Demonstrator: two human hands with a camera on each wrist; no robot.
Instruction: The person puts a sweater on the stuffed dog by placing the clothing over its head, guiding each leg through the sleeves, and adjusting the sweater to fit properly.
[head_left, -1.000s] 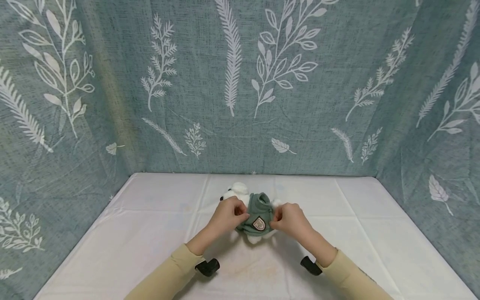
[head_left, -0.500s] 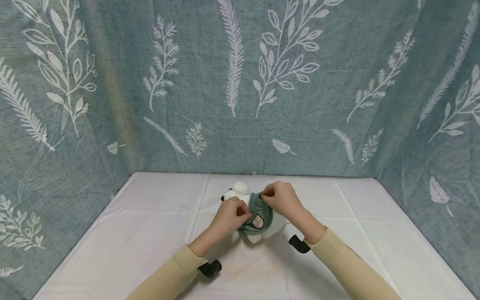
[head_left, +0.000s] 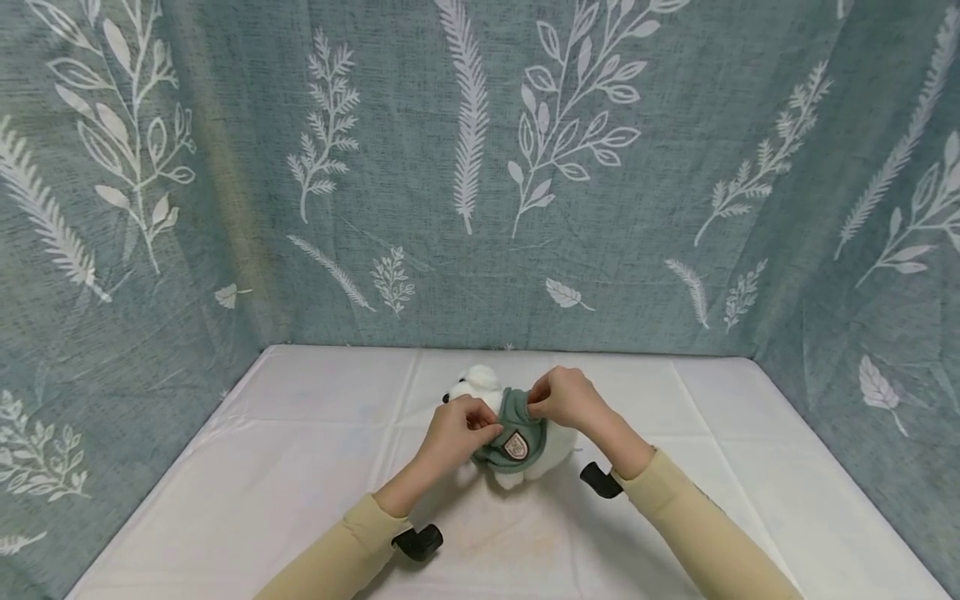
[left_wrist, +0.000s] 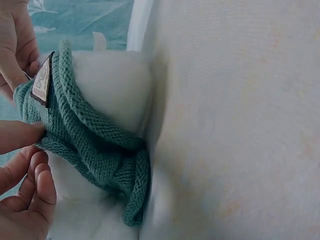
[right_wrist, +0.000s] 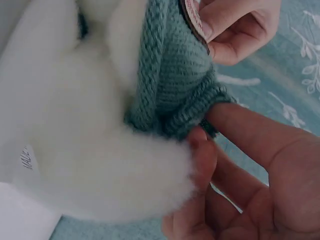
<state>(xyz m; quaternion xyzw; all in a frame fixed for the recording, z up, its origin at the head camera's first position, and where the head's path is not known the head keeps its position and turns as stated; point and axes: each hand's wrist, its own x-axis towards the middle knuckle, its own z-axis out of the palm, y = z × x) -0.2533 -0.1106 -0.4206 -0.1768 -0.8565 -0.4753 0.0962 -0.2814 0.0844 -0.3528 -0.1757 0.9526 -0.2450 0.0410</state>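
A white plush dog (head_left: 480, 381) with a dark nose lies on the table, its head toward the left. It wears a green knitted sweater (head_left: 513, 408) with a shield-shaped patch (head_left: 516, 446). My left hand (head_left: 459, 429) pinches the sweater's edge near the neck between thumb and finger; the left wrist view shows this fingertip contact (left_wrist: 35, 131). My right hand (head_left: 568, 398) pinches a rolled knit edge on the top of the back, seen close in the right wrist view with the sweater (right_wrist: 180, 75). The dog's white rear (right_wrist: 100, 150) sticks out of the sweater.
A white cloth covers the table (head_left: 315, 467). Green leaf-patterned curtains (head_left: 420, 167) hang behind and at both sides. Black wrist-camera mounts (head_left: 418, 542) sit under both wrists. A small white label (right_wrist: 26, 160) is on the dog's rear.
My right hand has moved from the sweater's lower rear edge up to its top edge and now holds it there. More of the white rear shows. My left hand stays nearly in place.
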